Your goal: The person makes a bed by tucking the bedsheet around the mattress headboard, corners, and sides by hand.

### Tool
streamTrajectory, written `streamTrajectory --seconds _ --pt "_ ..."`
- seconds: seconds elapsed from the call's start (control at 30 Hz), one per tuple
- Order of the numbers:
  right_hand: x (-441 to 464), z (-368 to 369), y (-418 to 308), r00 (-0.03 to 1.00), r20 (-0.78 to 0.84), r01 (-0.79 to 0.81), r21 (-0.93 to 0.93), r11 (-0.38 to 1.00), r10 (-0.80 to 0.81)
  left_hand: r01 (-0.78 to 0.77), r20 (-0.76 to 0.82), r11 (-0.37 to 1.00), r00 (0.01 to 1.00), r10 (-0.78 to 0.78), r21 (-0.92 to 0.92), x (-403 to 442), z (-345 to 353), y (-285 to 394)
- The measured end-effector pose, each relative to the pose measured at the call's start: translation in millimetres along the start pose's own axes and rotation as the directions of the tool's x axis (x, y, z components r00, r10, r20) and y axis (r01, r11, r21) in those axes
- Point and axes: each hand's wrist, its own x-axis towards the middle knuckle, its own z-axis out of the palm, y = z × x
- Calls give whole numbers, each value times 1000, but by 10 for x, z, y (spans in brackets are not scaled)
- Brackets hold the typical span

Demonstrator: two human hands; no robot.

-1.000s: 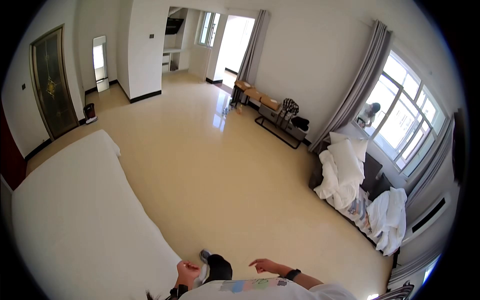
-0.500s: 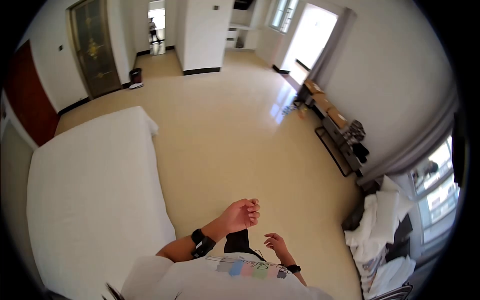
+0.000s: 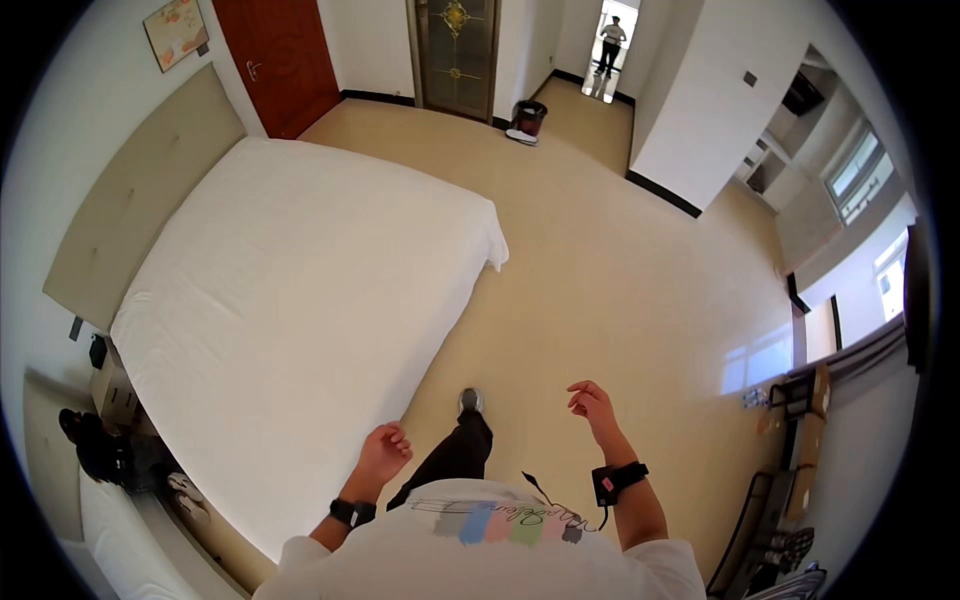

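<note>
The white sheet (image 3: 300, 270) lies over the bed (image 3: 160, 165), mostly smooth, faintly creased near the headboard (image 3: 125, 225), one corner drooping at the foot. It looks light, soft and limp, probably easiest to pinch at that hanging corner. Near its long edge, the left hand (image 3: 383, 455) is loosely open, fingers bent, holding nothing; the empty right hand (image 3: 594, 408) is half open above the floor (image 3: 620, 290).

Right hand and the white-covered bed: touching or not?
Apart. The head view shows floor between the right hand and the bed.
</note>
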Motion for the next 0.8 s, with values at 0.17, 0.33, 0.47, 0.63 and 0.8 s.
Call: streamTrajectory --seconds 0.17,0.33,0.47,0.63,0.8 --pt "1433 230 -536 956 257 -156 44 987 139 -327 -420 900 888 188 -289 1054 -66 438" --pt "2455 -34 -810 847 334 -400 -114 909 414 -242 -130 945 967 217 -219 2411 1972 1415" --pt "3188 -656 -1142 875 267 -379 -144 914 404 -251 225 966 940 257 -54 3319 3806 2090" --pt "4510 -1492 -1343 936 71 -352 133 927 345 -287 428 957 871 243 41 4459 5166 2468" --pt "6531 -1609 -2289 936 156 -291 -153 944 314 -313 45 940 950 310 136 5645 5041 2247"
